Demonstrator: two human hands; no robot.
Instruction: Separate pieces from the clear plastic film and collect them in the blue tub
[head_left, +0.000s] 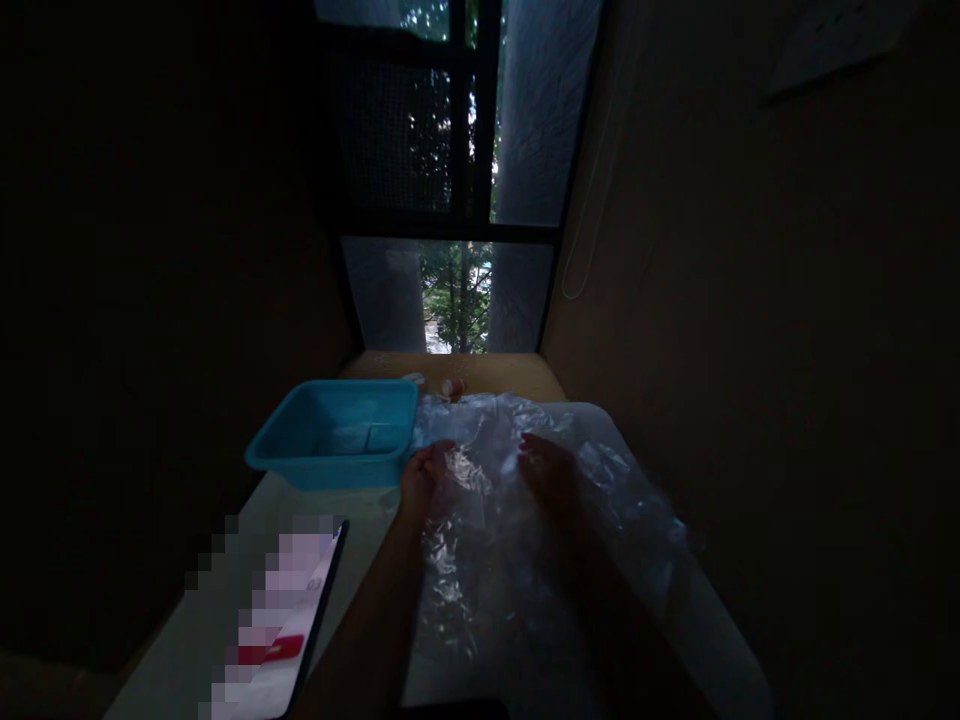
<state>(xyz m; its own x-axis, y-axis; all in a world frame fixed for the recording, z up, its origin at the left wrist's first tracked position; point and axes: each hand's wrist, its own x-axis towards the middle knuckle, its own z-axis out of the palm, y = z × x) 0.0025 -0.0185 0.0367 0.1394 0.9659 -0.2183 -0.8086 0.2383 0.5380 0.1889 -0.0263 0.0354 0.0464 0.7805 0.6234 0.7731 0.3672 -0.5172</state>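
Observation:
A crinkled, shiny clear plastic bag [480,475] lies spread between my two hands, and more of the same film reaches toward the right side of the table. My left hand [422,480] is beside the blue basin, its thumb and fingers closed on the left part of the plastic. Opposite it, my right hand [547,470] grips the right part, fingertips pointing inward. Dim light hides the exact finger contact. Glare on the film makes its edges hard to follow.
A blue plastic basin [334,470] stands at the table's back left. A lit tablet or phone screen [289,620], partly pixelated, lies at front left on the white table [360,560]. A small reddish roll-like item [452,388] sits on the sill below the window. Dark walls flank both sides.

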